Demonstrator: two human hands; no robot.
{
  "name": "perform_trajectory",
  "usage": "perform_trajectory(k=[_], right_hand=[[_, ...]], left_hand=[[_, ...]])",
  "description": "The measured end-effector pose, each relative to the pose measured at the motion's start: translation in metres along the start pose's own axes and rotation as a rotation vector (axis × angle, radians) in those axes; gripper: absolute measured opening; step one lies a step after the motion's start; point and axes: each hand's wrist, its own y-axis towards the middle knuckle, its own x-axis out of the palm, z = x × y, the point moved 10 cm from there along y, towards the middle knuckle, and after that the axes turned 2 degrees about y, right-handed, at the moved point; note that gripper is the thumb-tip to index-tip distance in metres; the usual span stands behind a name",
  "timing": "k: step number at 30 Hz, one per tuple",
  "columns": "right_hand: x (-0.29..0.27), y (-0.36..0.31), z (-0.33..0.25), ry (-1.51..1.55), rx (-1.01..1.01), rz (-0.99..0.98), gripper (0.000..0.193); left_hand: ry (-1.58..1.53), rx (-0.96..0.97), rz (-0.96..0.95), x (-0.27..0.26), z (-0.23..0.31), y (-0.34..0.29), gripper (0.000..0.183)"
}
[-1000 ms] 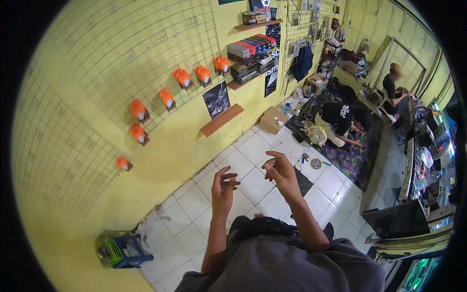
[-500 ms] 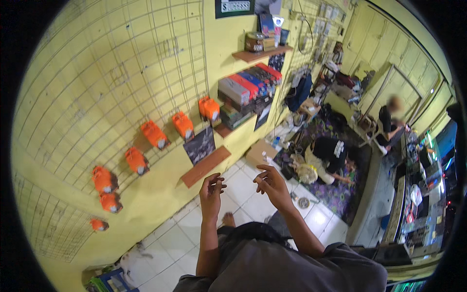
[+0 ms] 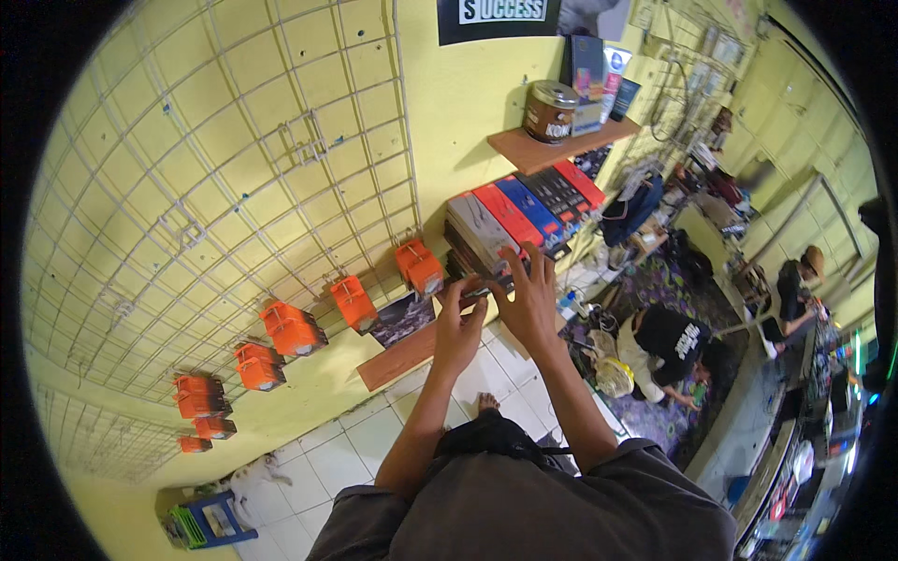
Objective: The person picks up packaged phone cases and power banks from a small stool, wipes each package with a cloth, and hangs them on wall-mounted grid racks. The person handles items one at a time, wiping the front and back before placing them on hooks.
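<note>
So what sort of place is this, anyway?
Probably a small shop: matching orange packages hang from a wire wall grid, and colourful boxes are stacked below a wooden shelf.

Looks like a small shop, part workshop. Shows wire grids (image 3: 406,103) on a yellow wall (image 3: 460,122), hung with a row of orange packs (image 3: 293,327), beside stacked flat boxes (image 3: 530,208). Also has a long, cluttered counter (image 3: 769,481) at right and a patterned floor mat (image 3: 645,411) with a person (image 3: 669,337) bent low on it.
</note>
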Motion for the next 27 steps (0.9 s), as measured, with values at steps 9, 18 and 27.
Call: perform_trajectory(k=[9, 18, 27], right_hand=[[0.024, 0.007, 0.019, 0.007, -0.137, 0.026, 0.050], [0.001, -0.001, 0.008, 0.088, -0.228, 0.057, 0.053], [-0.055, -0.021, -0.053, 0.308, -0.414, 0.026, 0.061]], left_hand=[[-0.132, 0.009, 0.158, 0.016, -0.008, 0.035, 0.043], [-0.269, -0.021, 0.354, -0.014, 0.005, 0.051, 0.056], [-0.744, -0.222, 0.128, -0.068, 0.024, 0.008, 0.052]])
